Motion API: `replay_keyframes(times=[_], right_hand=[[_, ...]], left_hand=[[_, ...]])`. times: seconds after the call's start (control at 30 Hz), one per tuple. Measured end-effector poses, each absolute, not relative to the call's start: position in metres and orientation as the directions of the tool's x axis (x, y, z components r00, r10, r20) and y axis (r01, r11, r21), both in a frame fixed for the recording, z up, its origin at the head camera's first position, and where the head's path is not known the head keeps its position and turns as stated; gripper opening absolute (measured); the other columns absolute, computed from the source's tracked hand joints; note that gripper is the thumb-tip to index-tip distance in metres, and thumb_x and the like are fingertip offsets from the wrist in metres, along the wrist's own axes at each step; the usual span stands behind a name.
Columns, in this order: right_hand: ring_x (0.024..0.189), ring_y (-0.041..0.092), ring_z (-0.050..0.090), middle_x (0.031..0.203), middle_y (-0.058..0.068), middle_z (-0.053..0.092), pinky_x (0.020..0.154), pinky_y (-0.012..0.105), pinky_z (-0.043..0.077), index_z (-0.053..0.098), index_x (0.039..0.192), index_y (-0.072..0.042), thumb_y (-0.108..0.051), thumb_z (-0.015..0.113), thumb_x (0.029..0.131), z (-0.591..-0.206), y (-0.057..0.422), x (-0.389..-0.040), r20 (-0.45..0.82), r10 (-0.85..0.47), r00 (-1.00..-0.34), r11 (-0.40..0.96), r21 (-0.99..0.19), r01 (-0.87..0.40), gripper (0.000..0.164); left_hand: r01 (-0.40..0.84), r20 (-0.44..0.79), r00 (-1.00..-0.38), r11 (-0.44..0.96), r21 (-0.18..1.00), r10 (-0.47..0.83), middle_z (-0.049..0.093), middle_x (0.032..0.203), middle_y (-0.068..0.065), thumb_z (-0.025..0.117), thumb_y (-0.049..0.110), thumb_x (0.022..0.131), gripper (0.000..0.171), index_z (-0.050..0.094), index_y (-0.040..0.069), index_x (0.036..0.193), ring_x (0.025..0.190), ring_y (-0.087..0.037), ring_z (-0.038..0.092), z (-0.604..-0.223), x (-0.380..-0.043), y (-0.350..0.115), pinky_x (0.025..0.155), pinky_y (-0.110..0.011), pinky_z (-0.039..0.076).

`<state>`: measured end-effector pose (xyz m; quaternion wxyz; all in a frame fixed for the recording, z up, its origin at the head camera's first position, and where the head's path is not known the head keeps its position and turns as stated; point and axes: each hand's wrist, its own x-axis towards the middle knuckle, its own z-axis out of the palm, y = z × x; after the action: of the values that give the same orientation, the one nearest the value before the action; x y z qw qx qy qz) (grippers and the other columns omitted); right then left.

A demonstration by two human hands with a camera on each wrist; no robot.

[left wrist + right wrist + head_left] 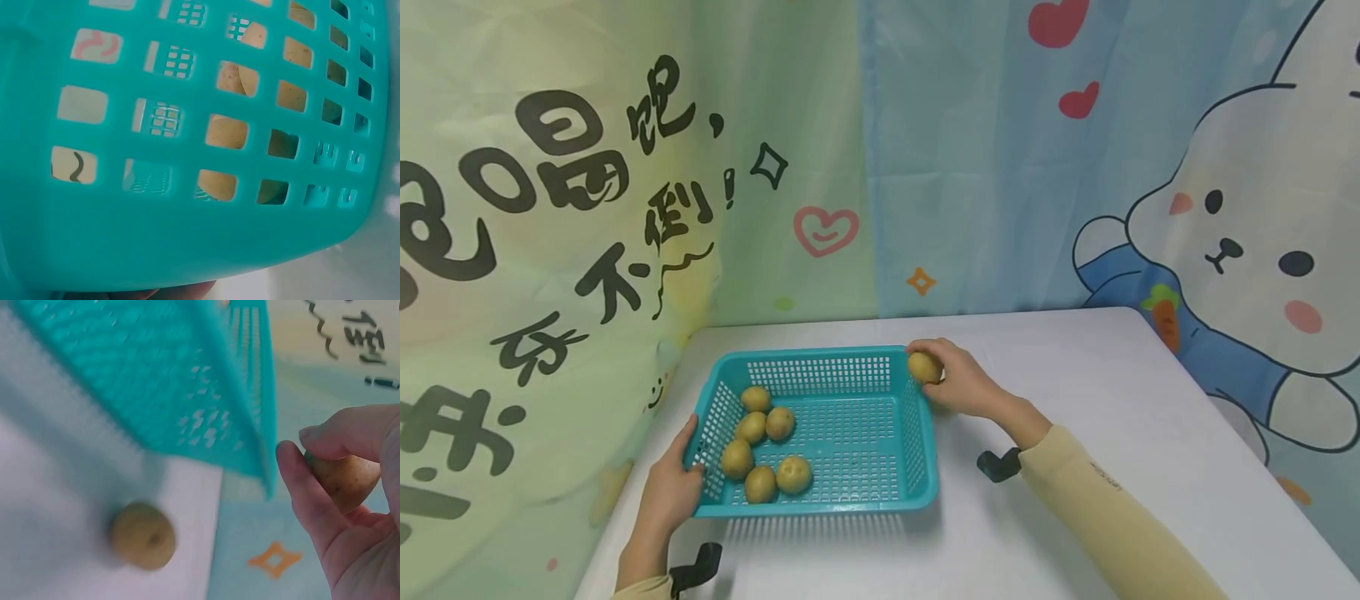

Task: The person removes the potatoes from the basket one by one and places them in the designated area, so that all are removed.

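Observation:
A turquoise plastic basket (820, 507) with lattice walls has several potatoes (737, 459) lying in its left half. My left hand (668, 487) grips the basket's left side, thumb at the rim. In the left wrist view the basket wall (187, 237) fills most of the picture, and fingertips (184, 291) show below its edge. At the far right corner, my right hand (964, 379) pinches a potato (922, 367) between thumb and fingers, level with the rim. Another potato (144, 535) lies on the table beside the basket in the right wrist view.
The white table (1045, 358) extends to the right of the basket and in front of it. Behind it hangs a printed curtain (955, 167) with hearts, writing and a rabbit. Dark wrist mounts (998, 465) stick out near both sleeves.

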<state>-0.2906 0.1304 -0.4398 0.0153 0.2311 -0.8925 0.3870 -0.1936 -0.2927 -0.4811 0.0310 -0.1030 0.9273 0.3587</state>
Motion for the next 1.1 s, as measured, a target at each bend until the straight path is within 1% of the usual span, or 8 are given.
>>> replay_keyframes(times=[0.13,0.23,0.4,0.53,0.7,0.87,1.1], right_hand=[[0.109,0.030,0.055,0.128,0.013,0.056,0.087,0.046,0.050,0.054,0.134,-0.011,0.003,0.070,0.081,-0.457,0.152,-0.295,0.208,-0.332,-0.920,0.632,-0.675,-0.381,0.058],[0.110,0.032,0.056,0.128,0.015,0.057,0.090,0.049,0.048,0.054,0.134,-0.009,0.004,0.072,0.080,-0.470,0.168,-0.298,0.217,-0.297,-0.930,0.658,-0.659,-0.364,0.059],[0.111,0.036,0.055,0.126,0.020,0.058,0.092,0.053,0.046,0.054,0.134,-0.005,0.004,0.070,0.080,-0.490,0.190,-0.299,0.198,-0.255,-0.947,0.695,-0.643,-0.321,0.058],[0.115,0.040,0.054,0.130,0.023,0.056,0.095,0.054,0.044,0.053,0.135,-0.003,0.003,0.070,0.081,-0.504,0.203,-0.301,0.166,-0.213,-0.963,0.712,-0.649,-0.269,0.057],[0.122,0.044,0.050,0.138,0.027,0.051,0.098,0.056,0.042,0.050,0.137,-0.002,-0.003,0.069,0.084,-0.516,0.214,-0.301,0.103,-0.171,-0.980,0.701,-0.686,-0.194,0.057],[0.122,0.044,0.050,0.141,0.027,0.047,0.097,0.056,0.042,0.047,0.141,-0.003,-0.010,0.069,0.086,-0.527,0.219,-0.300,0.018,-0.144,-0.989,0.690,-0.715,-0.113,0.059],[0.123,0.045,0.048,0.140,0.028,0.048,0.098,0.058,0.041,0.047,0.140,-0.002,-0.010,0.071,0.082,-0.539,0.220,-0.301,-0.015,-0.148,-0.989,0.693,-0.714,-0.093,0.063]], left_hand=[[-0.215,-0.130,-0.977,0.722,0.658,-0.172,0.029,0.151,-0.033,0.042,0.003,0.094,0.073,0.011,0.019,0.158,0.113,-0.042,0.047,-0.481,-0.193,-0.293,0.088,-0.057,0.041],[-0.216,-0.128,-0.976,0.723,0.657,-0.175,0.029,0.151,-0.033,0.043,0.004,0.094,0.073,0.011,0.019,0.158,0.114,-0.042,0.046,-0.480,-0.194,-0.293,0.088,-0.057,0.041],[-0.224,-0.133,-0.974,0.719,0.658,-0.181,0.028,0.151,-0.033,0.043,0.004,0.095,0.073,0.011,0.019,0.158,0.114,-0.042,0.046,-0.478,-0.194,-0.293,0.088,-0.057,0.041],[-0.225,-0.132,-0.974,0.718,0.659,-0.184,0.028,0.151,-0.033,0.042,0.005,0.095,0.072,0.011,0.020,0.158,0.113,-0.042,0.046,-0.477,-0.193,-0.292,0.086,-0.056,0.041],[-0.218,-0.125,-0.975,0.718,0.661,-0.182,0.028,0.152,-0.033,0.041,0.005,0.095,0.072,0.011,0.019,0.158,0.118,-0.043,0.045,-0.476,-0.193,-0.291,0.090,-0.058,0.040],[-0.227,-0.132,-0.974,0.713,0.663,-0.187,0.026,0.153,-0.032,0.041,0.004,0.095,0.072,0.011,0.018,0.158,0.118,-0.044,0.045,-0.476,-0.192,-0.290,0.091,-0.059,0.039],[-0.239,-0.141,-0.971,0.712,0.660,-0.195,0.028,0.152,-0.033,0.042,0.004,0.095,0.072,0.012,0.019,0.158,0.116,-0.043,0.047,-0.477,-0.192,-0.289,0.088,-0.057,0.042]])
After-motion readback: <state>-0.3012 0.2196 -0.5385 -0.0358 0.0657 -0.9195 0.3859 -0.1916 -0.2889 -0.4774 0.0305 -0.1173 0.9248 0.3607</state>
